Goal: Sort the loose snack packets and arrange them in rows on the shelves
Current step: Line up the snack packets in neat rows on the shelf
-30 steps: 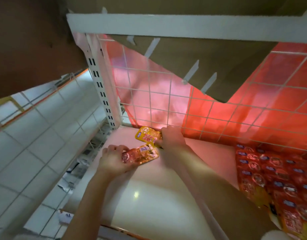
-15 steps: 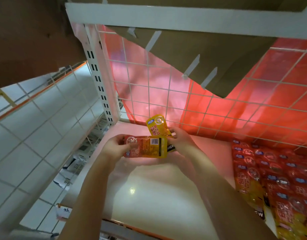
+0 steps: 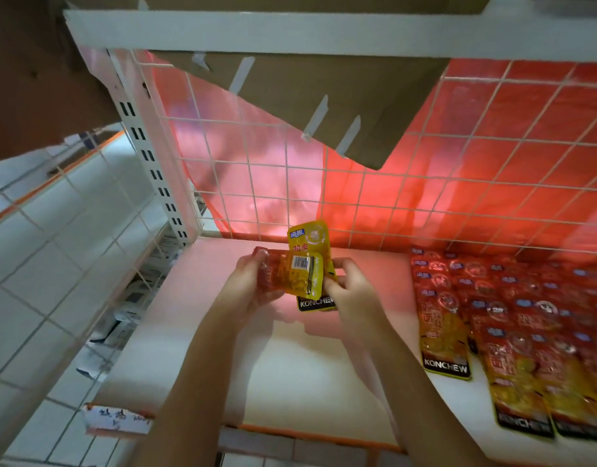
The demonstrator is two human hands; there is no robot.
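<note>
my left hand (image 3: 248,286) grips barcode-side snack packet (image 3: 295,274) crosswise; right hand (image 3: 349,286) pinches yellow konchew packet (image 3: 310,239) lengthwise toward shelf (image 3: 196,332) back edge, behind it.

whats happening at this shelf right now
A person is stocking a white shelf. The left hand grips a snack packet turned barcode side up, and the right hand holds a yellow Konchew packet behind it. Rows of matching red and yellow packets already lie on the right part of the shelf, in front of the wire grid back.

Left hand (image 3: 248,284) turned packet (image 3: 295,273) barcode-side up; right hand (image 3: 349,291) now grips its end.
</note>
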